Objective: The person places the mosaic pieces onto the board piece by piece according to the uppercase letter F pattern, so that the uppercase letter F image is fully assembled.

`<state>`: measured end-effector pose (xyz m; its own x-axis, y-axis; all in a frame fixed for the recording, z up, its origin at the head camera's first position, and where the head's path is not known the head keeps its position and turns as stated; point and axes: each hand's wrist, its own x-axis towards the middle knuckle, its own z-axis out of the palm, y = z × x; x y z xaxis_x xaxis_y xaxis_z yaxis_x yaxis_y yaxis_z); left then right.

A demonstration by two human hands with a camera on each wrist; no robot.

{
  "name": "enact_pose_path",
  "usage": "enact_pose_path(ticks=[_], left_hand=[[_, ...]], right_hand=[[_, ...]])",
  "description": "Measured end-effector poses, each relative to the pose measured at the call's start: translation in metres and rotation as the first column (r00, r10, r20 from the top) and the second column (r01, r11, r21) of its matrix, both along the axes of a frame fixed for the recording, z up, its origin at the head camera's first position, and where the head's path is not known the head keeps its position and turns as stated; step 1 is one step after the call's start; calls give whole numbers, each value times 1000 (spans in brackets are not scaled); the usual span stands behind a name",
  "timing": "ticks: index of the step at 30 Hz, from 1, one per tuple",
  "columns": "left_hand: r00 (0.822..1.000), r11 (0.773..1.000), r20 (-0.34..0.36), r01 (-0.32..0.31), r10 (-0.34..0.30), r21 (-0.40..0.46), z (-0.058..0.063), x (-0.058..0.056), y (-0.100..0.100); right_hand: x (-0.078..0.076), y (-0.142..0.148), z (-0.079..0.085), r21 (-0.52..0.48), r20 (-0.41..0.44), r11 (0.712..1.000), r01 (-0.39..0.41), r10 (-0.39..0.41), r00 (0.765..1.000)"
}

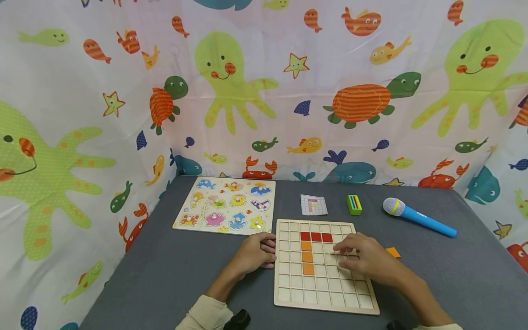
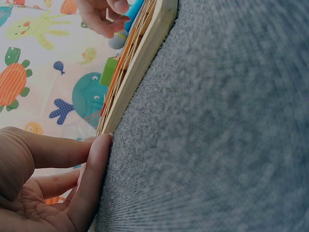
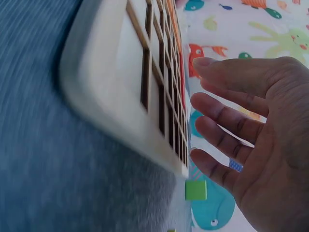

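Observation:
A wooden grid board (image 1: 326, 266) lies flat on the table, with a row of red tiles (image 1: 316, 237) near its top and a column of orange tiles (image 1: 307, 257) below the row's left end. My left hand (image 1: 257, 252) is at the board's left edge; in the left wrist view its thumb and a fingertip (image 2: 100, 145) come together there, holding the edge. Over the board's right part hovers my right hand (image 1: 365, 256), fingers apart and loosely bent. The right wrist view shows nothing between those fingers (image 3: 227, 116). An orange tile (image 1: 393, 252) lies beside the board, near the right wrist.
Behind the board are a small printed pattern card (image 1: 313, 205), a green box (image 1: 354, 205) with coloured stripes and a blue microphone (image 1: 426, 221). At the back left lies a sea-animal puzzle (image 1: 227, 205). A curtain (image 1: 264, 137) with sea creatures surrounds the grey table (image 1: 165, 284).

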<state>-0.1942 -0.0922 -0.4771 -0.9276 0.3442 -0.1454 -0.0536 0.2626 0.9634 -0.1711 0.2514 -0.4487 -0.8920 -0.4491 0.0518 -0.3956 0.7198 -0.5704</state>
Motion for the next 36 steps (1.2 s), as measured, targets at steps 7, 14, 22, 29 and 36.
enact_pose_path(ticks=[7, 14, 22, 29, 36], left_hand=[[1000, 1000, 3, 2, -2, 4, 0, 0, 0], [1000, 1000, -6, 5, -5, 30, 0, 1, 0], [1000, 1000, -8, 2, -2, 23, -1, 0, 0], [1000, 1000, -3, 0, 0, 24, 0, 1, 0], [1000, 1000, -11, 7, -6, 22, -1, 0, 0]], right_hand=[[1, 20, -1, 24, 12, 997, 70, -70, 997], [0, 35, -2, 55, -38, 992, 110, -108, 993], [0, 49, -4, 49, 18, 986, 162, -163, 986], [-1, 63, -5, 46, 8, 983, 175, -176, 984], [0, 72, -6, 56, -8, 977, 207, -206, 978]])
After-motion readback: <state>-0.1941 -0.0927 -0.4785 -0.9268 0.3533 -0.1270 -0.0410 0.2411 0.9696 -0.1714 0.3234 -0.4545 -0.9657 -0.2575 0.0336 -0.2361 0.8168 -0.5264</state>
